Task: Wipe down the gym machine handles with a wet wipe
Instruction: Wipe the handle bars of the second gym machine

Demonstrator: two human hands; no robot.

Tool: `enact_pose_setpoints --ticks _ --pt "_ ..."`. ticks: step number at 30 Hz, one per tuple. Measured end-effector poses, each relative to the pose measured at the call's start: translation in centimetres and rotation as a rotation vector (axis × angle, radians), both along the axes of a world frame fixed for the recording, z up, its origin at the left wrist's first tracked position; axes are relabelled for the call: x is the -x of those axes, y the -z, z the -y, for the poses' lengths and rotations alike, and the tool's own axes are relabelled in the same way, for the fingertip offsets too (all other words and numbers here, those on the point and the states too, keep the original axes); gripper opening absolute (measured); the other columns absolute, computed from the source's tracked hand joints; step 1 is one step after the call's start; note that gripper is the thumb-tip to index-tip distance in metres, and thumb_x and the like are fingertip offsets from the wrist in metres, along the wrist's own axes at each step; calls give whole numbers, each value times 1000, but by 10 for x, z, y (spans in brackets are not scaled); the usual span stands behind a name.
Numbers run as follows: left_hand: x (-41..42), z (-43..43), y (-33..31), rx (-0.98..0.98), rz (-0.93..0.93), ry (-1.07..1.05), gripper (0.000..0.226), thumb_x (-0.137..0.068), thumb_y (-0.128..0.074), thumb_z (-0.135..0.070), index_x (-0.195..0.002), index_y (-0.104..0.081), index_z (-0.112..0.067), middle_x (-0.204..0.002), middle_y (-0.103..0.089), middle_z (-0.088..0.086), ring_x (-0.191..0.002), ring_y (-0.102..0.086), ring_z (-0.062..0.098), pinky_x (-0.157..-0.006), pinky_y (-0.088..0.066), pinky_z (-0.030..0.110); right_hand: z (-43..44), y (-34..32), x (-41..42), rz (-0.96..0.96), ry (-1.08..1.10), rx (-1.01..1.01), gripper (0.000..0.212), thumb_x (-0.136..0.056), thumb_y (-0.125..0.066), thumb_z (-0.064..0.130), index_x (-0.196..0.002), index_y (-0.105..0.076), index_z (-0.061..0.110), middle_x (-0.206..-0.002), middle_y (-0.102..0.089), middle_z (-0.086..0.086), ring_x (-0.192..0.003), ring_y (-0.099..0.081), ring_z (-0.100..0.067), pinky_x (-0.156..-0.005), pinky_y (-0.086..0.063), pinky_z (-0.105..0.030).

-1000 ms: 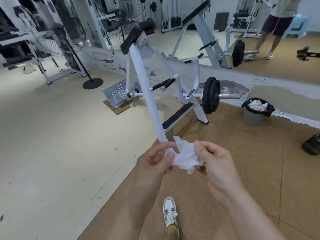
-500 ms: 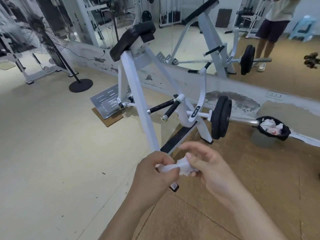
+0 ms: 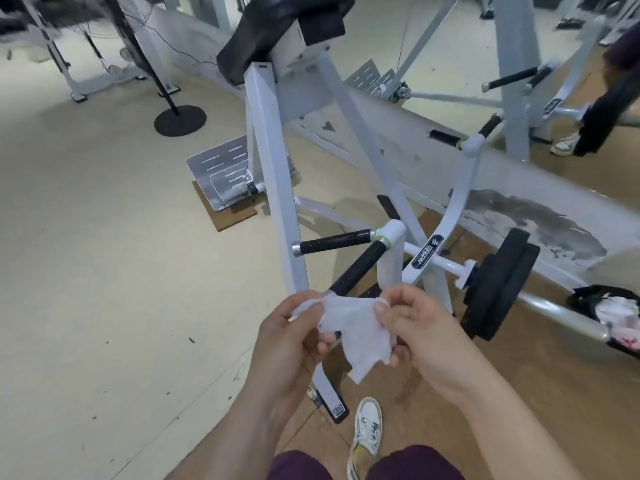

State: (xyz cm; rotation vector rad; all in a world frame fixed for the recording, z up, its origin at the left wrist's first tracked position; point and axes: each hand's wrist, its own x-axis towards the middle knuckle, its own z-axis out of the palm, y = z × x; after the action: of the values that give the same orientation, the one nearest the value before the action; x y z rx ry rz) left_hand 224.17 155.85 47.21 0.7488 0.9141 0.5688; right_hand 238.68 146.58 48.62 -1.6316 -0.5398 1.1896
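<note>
While both hands are held up close to the body, the left hand (image 3: 291, 344) and the right hand (image 3: 422, 337) each pinch an edge of the wet wipe (image 3: 356, 330) with curled fingers. The wipe is half spread between them and its lower corner hangs loose. Below the hands, a white shoe (image 3: 367, 431) stands on the brown floor, and the dark shorts are cut off by the bottom edge.

Just beyond the hands, the angled handle (image 3: 356, 268) has its near end hidden behind the wipe. The level handle (image 3: 336, 241), above it and to the left, shows whole. Farther right are the black weight plates (image 3: 502, 285). Past them a bin (image 3: 609, 313) is cropped by the edge, its contents a pale blur. Far above the hands, the black chest pad (image 3: 277, 26) runs out of view at the top.
</note>
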Motion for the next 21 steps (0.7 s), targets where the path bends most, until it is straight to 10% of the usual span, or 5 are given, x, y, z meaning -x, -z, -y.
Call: enact_pose_setpoints --ticks 7,10,13,21 --pt "-50 -51 45 -15 -39 -78 46 -74 -64 12 -115 -65 -9 -104 -74 7 -98 -69 14 -80 -55 20 -67 57 -54 -770 307 -97 31 -80 -57 -4 -109 -66 -2 -77 -60 -12 -68 -54 -16 -58 -53 -19" --pt "-52 -66 73 -450 -422 176 54 -91 -58 0 -119 -57 -46 -112 -65 -29 -105 -57 -13 -81 -44 4 -83 71 -56 -607 202 -8 40 -71 -64 -3 -111 -65 3 -70 -65 -3 -64 -62 -11 -63 -53 -20" --pt "-55 -82 91 -924 -528 415 46 -96 -43 -19 -135 -42 -44 -126 -50 -29 -116 -48 -7 -94 -36 8 -96 83 -50 -393 120 65 37 -71 -69 2 -107 -68 9 -70 -67 -3 -64 -64 -10 -65 -52 -19" --pt "-60 -78 110 -962 -533 387 22 -91 -53 -18 -92 -64 -37 -79 -58 -30 -74 -54 -9 -64 -36 3 -114 99 -40 -168 243 67 16 -65 -75 12 -80 -73 14 -69 -71 -12 -53 -58 -14 -52 -51 -24"
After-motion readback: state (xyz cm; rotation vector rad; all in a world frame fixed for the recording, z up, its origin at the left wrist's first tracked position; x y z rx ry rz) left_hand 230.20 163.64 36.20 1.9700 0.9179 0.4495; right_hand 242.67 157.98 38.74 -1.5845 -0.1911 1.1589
